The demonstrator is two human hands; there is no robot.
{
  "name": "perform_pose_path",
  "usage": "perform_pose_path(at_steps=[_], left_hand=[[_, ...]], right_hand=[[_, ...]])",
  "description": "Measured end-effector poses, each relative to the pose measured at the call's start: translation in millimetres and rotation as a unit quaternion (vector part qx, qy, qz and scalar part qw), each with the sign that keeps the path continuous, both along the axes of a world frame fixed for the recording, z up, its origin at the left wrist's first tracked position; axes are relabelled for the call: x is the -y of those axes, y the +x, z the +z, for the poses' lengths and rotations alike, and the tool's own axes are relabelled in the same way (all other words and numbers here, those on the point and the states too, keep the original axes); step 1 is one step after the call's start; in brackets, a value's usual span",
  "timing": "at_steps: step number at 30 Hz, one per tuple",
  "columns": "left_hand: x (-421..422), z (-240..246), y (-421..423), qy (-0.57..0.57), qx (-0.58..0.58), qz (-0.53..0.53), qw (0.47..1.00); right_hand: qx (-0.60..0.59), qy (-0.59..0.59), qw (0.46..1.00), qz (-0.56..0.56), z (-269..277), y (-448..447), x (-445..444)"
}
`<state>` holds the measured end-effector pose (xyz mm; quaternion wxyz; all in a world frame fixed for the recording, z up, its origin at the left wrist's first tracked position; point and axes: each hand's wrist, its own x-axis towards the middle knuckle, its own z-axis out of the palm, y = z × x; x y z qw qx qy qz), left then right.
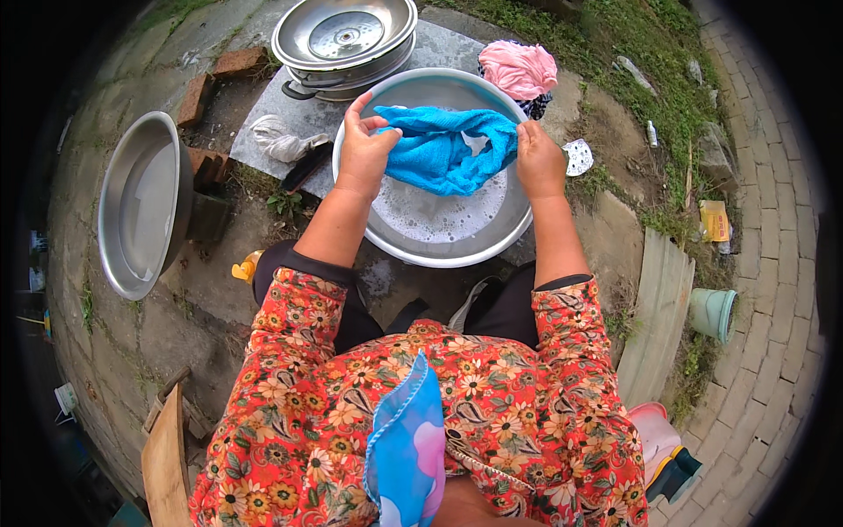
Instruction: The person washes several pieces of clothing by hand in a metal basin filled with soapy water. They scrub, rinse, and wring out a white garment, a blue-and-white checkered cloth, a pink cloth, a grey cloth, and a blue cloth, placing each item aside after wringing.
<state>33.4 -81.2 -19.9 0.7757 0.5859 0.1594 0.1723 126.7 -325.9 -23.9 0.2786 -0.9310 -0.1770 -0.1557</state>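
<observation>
A wet-looking blue towel [438, 155] is stretched between my two hands above a wide metal basin [448, 258]. My left hand [365, 145] pinches its left end between thumb and fingers, with the index finger pointing up. My right hand [541, 158] is closed around the right end. Below the cloth, soapy water [438, 214] with white suds lies in the basin. A bundled pink cloth [518, 69] rests on dark checked fabric just past the basin's far right rim. To the left of the basin, a twisted whitish cloth [283, 138] lies on the stone slab beside a dark brush-like object [308, 165].
Stacked metal steamer pans [346, 39] stand at the slab's far side. Another metal basin [141, 204] holding water is on the left, near bricks [195, 99]. A yellow-capped bottle [247, 266] stands by my left knee. At right are a corrugated sheet [655, 316] and a green bucket [712, 315].
</observation>
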Motion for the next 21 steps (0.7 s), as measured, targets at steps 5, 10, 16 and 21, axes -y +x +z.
perform_pose_path(at_steps=[5, 10, 16, 21], left_hand=[[-24, 7, -2, -0.011, -0.01, 0.02, 1.0], [-36, 11, -6, -0.007, 0.024, -0.023, 0.999], [-36, 3, -10, 0.379, -0.056, -0.035, 0.923], [-46, 0, -7, 0.197, -0.057, -0.024, 0.978]], right_hand=[[-0.041, -0.028, 0.997, -0.055, -3, 10, 14], [-0.008, 0.148, 0.989, -0.014, 12, 12, 21], [-0.146, -0.154, 0.977, -0.001, 24, 4, 22], [-0.039, -0.215, 0.975, 0.032, 15, -16, 1]])
